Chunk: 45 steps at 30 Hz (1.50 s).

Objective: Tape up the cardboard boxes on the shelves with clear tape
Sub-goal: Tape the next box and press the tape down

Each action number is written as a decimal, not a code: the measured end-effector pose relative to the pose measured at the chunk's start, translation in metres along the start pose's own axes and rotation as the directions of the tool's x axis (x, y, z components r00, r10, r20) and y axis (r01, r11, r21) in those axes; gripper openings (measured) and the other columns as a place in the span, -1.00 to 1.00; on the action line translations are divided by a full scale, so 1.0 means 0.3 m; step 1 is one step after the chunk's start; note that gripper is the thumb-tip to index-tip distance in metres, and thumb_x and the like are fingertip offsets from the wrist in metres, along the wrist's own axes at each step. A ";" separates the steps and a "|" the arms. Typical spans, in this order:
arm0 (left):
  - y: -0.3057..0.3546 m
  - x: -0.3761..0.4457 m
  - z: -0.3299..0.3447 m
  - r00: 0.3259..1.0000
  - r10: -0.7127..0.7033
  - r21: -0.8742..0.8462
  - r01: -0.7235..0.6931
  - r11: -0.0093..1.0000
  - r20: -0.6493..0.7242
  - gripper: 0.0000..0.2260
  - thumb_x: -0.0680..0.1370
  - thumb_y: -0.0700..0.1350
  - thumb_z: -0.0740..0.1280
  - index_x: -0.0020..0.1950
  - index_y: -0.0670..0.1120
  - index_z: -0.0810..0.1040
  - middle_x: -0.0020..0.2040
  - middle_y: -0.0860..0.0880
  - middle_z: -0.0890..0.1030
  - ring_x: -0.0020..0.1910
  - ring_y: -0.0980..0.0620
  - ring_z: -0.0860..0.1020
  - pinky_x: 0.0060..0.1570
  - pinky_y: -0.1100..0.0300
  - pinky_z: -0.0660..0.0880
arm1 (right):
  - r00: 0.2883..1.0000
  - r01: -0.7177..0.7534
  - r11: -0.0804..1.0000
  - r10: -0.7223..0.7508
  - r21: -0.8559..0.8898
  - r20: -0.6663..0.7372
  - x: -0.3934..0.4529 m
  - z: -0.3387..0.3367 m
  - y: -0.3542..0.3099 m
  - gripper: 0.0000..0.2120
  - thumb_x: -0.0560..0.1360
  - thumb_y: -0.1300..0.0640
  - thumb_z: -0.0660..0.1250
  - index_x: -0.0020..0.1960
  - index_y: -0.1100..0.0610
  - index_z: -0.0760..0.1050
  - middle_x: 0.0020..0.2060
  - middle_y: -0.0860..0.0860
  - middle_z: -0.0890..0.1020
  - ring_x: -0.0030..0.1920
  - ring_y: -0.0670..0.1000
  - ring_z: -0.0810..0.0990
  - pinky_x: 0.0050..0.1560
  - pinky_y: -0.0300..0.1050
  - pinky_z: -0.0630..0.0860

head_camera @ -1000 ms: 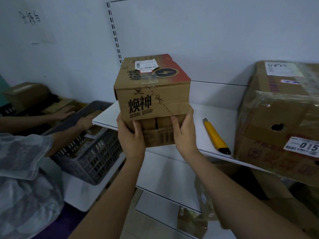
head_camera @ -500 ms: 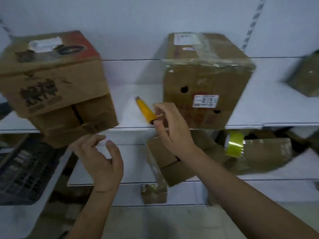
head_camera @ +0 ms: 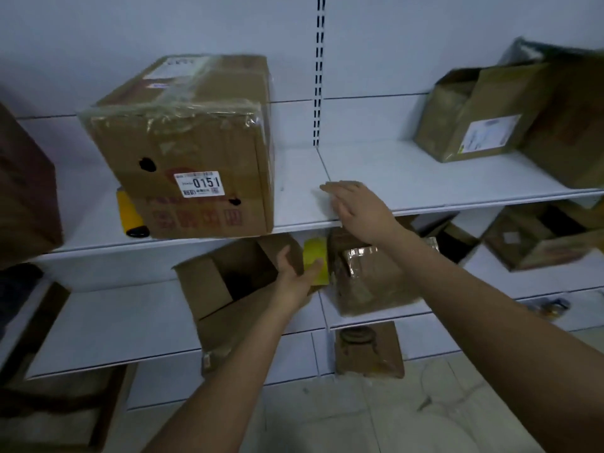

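Yellow-cored tape roll [head_camera: 315, 263] is sitting on the lower shelf [head_camera: 130, 322], left hand [head_camera: 295, 277] curling round it, presumably fetching it for sealing. Right hand [head_camera: 358, 209] is hovering flat-fingered, empty, over the upper shelf [head_camera: 425, 178] beside the already-wrapped box [head_camera: 196, 145].

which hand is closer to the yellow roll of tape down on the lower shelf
Left. The left hand is at the yellow roll of tape, thumb against its face. The right hand is higher, fingers spread over the edge of the white upper shelf, apart from the roll.

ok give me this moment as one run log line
left hand: grips yellow tape roll, lower shelf | right hand: open over upper shelf edge | box 0151: taped
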<state>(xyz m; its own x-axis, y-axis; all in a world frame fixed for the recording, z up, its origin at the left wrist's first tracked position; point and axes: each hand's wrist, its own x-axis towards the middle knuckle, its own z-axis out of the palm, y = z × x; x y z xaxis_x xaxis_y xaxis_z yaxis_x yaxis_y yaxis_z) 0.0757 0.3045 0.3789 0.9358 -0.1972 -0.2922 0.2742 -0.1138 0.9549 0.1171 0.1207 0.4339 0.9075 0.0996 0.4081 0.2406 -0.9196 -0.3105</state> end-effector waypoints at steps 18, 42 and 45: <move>-0.033 0.043 0.063 0.988 -0.049 -0.353 0.099 0.930 0.147 -0.84 0.60 -0.24 0.35 0.17 -0.13 0.50 -0.22 -0.25 0.66 -0.32 -0.16 0.64 -0.15 -0.02 0.60 | 1.000 0.015 0.991 -0.011 -0.131 0.030 -0.009 0.087 0.061 -0.47 0.64 -0.06 -0.07 0.43 0.11 0.45 0.39 0.05 0.50 0.38 0.14 0.47 0.34 0.07 0.41; 0.194 -0.174 -0.304 0.943 -0.151 -0.010 0.161 0.987 0.297 -0.86 0.61 -0.13 0.35 0.08 -0.17 0.63 -0.36 -0.11 0.59 -0.49 0.06 0.52 -0.45 0.27 0.51 | 0.633 -0.711 0.291 0.661 0.640 0.402 -0.185 0.033 -0.345 -0.29 0.49 -0.43 0.17 -0.09 0.24 0.61 -0.27 0.14 0.70 -0.21 0.09 0.71 -0.08 -0.04 0.65; 0.160 -0.210 -0.332 0.965 -0.086 0.018 0.085 0.996 0.247 -0.78 0.63 -0.13 0.32 0.15 -0.27 0.58 -0.39 -0.17 0.57 -0.52 -0.01 0.51 -0.46 0.24 0.51 | 0.626 -0.699 -0.020 0.465 0.715 0.626 -0.211 0.088 -0.400 -0.39 0.49 -0.34 0.26 0.14 0.21 0.58 -0.09 0.11 0.73 -0.08 0.03 0.70 0.02 -0.10 0.59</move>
<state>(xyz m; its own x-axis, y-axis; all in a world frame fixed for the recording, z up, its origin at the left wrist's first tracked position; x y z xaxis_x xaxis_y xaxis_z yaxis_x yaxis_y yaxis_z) 0.0520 0.4083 0.4484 0.8246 -0.4213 -0.3776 0.3483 -0.1478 0.9257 0.0397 0.2347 0.4226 0.8958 -0.1270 -0.4260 -0.3932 0.2207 -0.8926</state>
